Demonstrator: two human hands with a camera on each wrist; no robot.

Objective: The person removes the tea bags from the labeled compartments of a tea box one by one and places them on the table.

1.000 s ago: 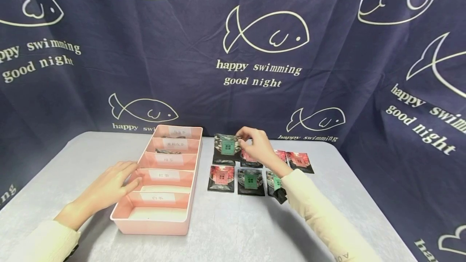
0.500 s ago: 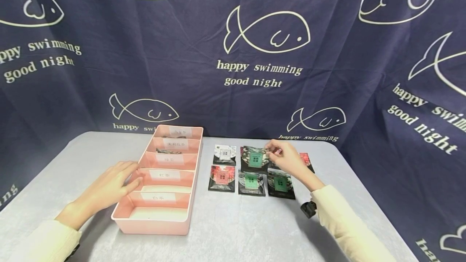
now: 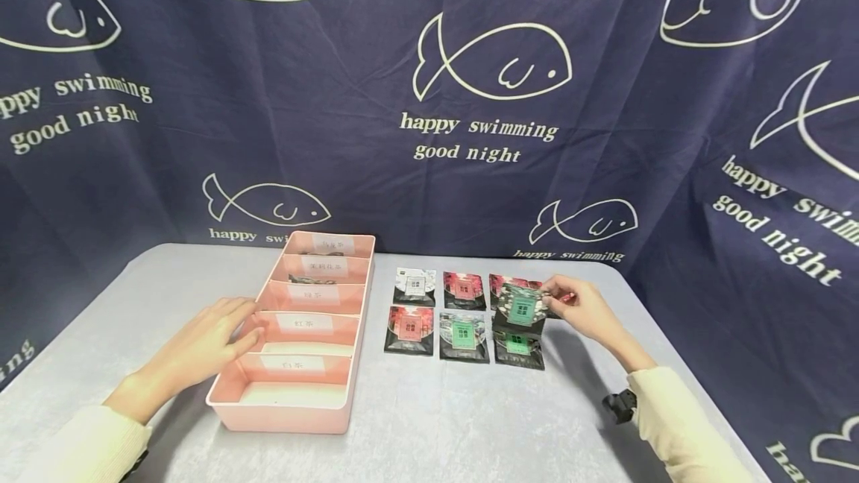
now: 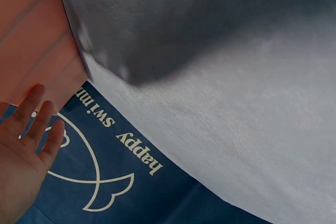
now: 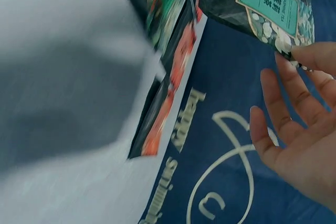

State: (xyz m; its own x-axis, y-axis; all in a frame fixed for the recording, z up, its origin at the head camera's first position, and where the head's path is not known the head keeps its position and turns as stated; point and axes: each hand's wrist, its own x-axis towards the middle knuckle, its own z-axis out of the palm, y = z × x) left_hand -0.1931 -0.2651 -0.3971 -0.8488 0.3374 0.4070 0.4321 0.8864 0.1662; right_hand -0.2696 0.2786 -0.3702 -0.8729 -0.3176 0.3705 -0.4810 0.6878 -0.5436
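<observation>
My right hand [image 3: 580,311] pinches a black jasmine tea sachet [image 3: 520,307] by its upper right corner, between thumb and fingers. The sachet's green label [image 5: 269,2] faces up in the right wrist view. In the head view it overlaps a red-labelled sachet [image 3: 498,283] behind it and a green-labelled sachet [image 3: 519,356] in front. My left hand [image 3: 194,341] rests at the left rim of a pink divided box [image 3: 282,419], thumb over the edge. The left wrist view shows its fingers [image 4: 52,142] extended beside the pink wall.
A white sachet [image 3: 414,287], red sachets [image 3: 409,330] and a green sachet [image 3: 464,335] lie in two rows right of the box. Dark sachets [image 3: 312,279] lie in the box's rear compartments. A dark blue curtain [image 3: 362,133] hangs behind the table [image 3: 429,431].
My right hand has moved to the right with the jasmine tea sachet, passing above the rows and uncovering the white and red sachets at the back. The left hand stays at the box.
</observation>
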